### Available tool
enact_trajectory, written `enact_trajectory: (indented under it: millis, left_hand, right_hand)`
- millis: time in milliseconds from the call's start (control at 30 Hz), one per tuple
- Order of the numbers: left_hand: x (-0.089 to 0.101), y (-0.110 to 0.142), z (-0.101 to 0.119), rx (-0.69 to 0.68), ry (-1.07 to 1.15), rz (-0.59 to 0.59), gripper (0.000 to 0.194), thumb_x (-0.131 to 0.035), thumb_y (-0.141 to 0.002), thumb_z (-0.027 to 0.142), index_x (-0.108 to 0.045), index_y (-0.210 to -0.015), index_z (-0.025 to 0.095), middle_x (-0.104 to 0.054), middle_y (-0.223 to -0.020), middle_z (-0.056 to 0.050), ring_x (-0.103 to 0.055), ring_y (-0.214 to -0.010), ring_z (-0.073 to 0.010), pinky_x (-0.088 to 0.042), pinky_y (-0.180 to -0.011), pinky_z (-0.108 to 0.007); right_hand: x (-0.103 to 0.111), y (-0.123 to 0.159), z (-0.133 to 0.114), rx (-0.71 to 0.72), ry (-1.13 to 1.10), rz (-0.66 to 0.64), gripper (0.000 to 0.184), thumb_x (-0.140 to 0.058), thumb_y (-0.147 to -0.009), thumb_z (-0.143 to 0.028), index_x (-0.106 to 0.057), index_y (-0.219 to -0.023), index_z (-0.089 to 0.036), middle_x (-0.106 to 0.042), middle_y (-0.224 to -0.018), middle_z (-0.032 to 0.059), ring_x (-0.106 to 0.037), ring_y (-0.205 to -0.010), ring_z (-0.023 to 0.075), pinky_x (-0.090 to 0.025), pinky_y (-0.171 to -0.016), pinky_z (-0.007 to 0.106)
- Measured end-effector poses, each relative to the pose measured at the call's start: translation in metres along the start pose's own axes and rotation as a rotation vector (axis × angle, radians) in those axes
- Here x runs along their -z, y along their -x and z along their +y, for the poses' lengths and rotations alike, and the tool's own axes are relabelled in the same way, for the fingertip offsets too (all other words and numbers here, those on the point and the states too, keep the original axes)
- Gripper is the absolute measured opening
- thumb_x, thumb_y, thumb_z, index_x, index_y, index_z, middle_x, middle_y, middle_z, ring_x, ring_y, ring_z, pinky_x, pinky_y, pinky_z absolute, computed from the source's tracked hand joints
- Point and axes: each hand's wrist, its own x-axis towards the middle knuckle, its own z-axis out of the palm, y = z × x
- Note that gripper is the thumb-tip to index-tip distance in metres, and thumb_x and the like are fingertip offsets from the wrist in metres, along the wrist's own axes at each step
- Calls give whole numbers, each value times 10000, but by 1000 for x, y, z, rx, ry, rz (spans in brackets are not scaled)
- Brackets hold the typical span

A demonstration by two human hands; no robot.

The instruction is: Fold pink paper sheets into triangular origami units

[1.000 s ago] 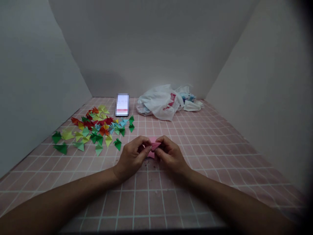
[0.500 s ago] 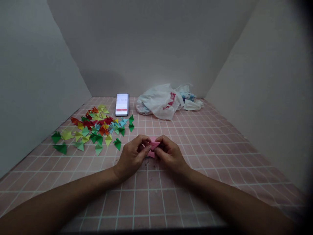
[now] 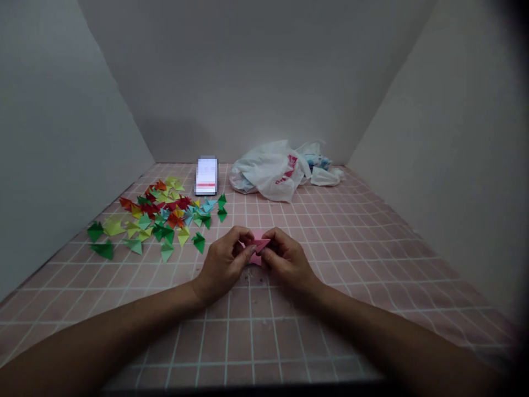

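Pink folded paper [image 3: 261, 243], pinched between both hands over the middle of the worktop [image 3: 372, 237], pink with a white grid. At far left, a pale wall [image 3: 49, 138]. Near it, spread over the worktop, many small folded paper shapes [image 3: 176, 220] with pointed tips, often overlapping: greens mostly nearer, reds, orange and yellow mostly farther back, light blue toward the right. Just behind their right part, a phone [image 3: 206, 173], screen lit but blurred. Next, the left hand [image 3: 221, 262], fingers grasping the pink folded paper from the left. Around that grasp, more pink paper [image 3: 255, 259], partly hidden. Well behind, a crumpled white plastic bag [image 3: 264, 168] with red print. Then the right hand [image 3: 291, 262], fingers likewise gripping the pink folded paper. Farther back, beside the bag, a smaller white-and-blue bundle [image 3: 318, 161].
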Motion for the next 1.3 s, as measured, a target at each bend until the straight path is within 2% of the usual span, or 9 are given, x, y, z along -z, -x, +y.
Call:
enact_trajectory:
  millis: [433, 767, 867, 1033, 1233, 1300]
  left_hand:
    - [0, -2, 0, 26, -25, -23, 57, -610, -906, 171, -563, -938, 179, -607, -823, 12, -551, -624, -94, -435, -592, -224]
    - [6, -5, 6, -248, -211, -26, 110, -539, -949, 124, -589, -859, 163, -550, -836, -24, -537, -795, -150, -427, -717, -280]
    - [6, -4, 7, -220, -207, -64, 104, -541, -955, 152, -571, -856, 165, -546, -818, -20, -534, -770, -150, -430, -698, -280]
    - [3, -4, 2, -169, -166, -44, 67, -564, -928, 135, -553, -875, 176, -557, -824, -9, -554, -741, -138, -451, -675, -262]
    - [3, -3, 4, -172, -201, -34, 71, -548, -905, 122, -562, -867, 181, -560, -801, -7, -549, -712, -141, -441, -665, -272]
    - [4, -4, 7, -135, -161, -56, 82, -525, -925, 147, -588, -884, 178, -583, -810, -14, -560, -738, -145, -443, -694, -282]
  right_hand:
    - [1, -1, 1, 8, -5, -12, 62, -610, -820, -176, -572, -855, -208, -566, -730, -36, -506, -606, 104, -399, -561, 254]
    - [2, 0, 0, 10, 88, 8, 29, -573, -830, -185, -563, -852, -202, -530, -686, -40, -494, -584, 111, -389, -552, 256]
    - [2, 0, -2, 45, 160, 18, 24, -562, -831, -177, -572, -829, -199, -555, -705, -26, -510, -614, 121, -404, -578, 264]
    - [1, 2, -5, 99, 262, 14, 48, -543, -823, -162, -575, -820, -197, -582, -725, -13, -529, -656, 135, -408, -607, 277]
    - [0, 2, -6, 95, 272, 12, 68, -532, -802, -141, -574, -803, -195, -580, -730, -9, -529, -667, 140, -406, -621, 288]
    - [0, 1, -6, 79, 278, 18, 60, -534, -803, -149, -571, -792, -195, -573, -722, -11, -520, -659, 138, -399, -618, 290]
